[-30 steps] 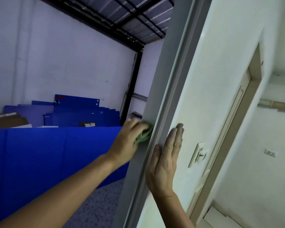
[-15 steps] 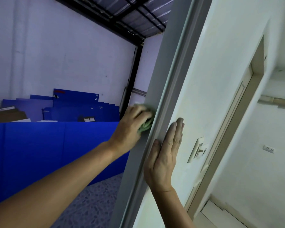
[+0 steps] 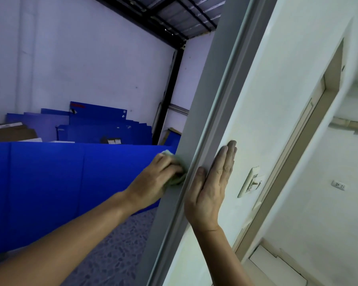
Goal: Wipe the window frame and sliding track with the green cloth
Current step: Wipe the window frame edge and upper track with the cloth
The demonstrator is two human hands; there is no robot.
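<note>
A grey window frame [image 3: 207,104] runs upright and tilted through the middle of the head view. My left hand [image 3: 155,180] grips the green cloth [image 3: 177,179] and presses it against the outer face of the frame; most of the cloth is hidden under my fingers. My right hand [image 3: 213,182] lies flat with straight fingers on the white wall [image 3: 277,100], its thumb along the frame's inner edge. The sliding track is not in sight.
Blue panels [image 3: 50,182] stand outside beyond the frame, with more blue sheets and cardboard stacked behind. A light switch [image 3: 251,182] sits on the wall right of my right hand. A doorway [image 3: 298,141] and a wall socket [image 3: 338,185] lie further right.
My left hand slid the cloth up the frame half a second ago and has now come back down a little. My right hand has stayed flat on the wall.
</note>
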